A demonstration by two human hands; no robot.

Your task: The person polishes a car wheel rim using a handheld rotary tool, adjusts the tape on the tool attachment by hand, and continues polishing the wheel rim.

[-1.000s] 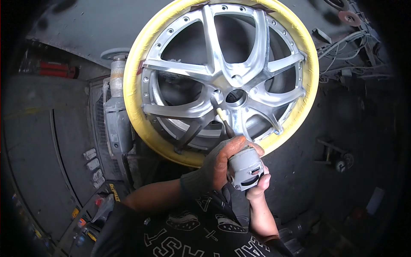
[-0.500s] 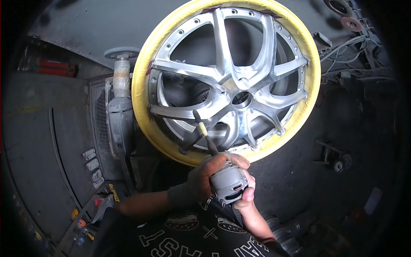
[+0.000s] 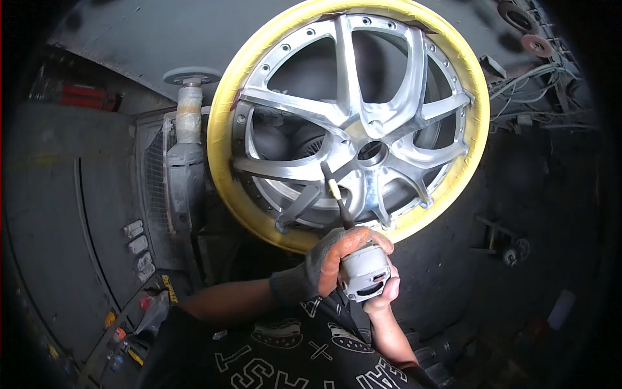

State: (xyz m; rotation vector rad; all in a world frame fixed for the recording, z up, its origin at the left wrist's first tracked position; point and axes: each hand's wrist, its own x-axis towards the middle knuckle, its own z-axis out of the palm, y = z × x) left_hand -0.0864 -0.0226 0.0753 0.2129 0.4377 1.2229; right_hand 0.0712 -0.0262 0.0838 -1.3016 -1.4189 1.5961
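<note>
Both my hands hold a grey handheld rotary grinder [image 3: 364, 269]. My left hand [image 3: 324, 262], in a grey glove with orange on the fingers, wraps round its front. My bare right hand [image 3: 387, 292] grips the body from the right side. A thin dark shaft with a pale yellow band [image 3: 334, 189] runs up from the grinder. Its dark tip [image 3: 325, 170] lies over a lower-left spoke near the hub; I cannot tell whether it touches. The wheel rim [image 3: 350, 97] has bare silver spokes, and yellow tape [image 3: 223, 129] covers its outer lip.
At the left stands a larger power tool with a disc [image 3: 191, 76] on its end. Cables [image 3: 538, 84] and abrasive discs [image 3: 536, 45] are at the upper right. A small wheeled metal part [image 3: 512, 253] lies lower right. Several small pale blocks [image 3: 137, 244] sit at the left.
My hands and the grinder have moved to the right, and the tip has shifted along the spoke toward the hub. The whole view has also shifted a little.
</note>
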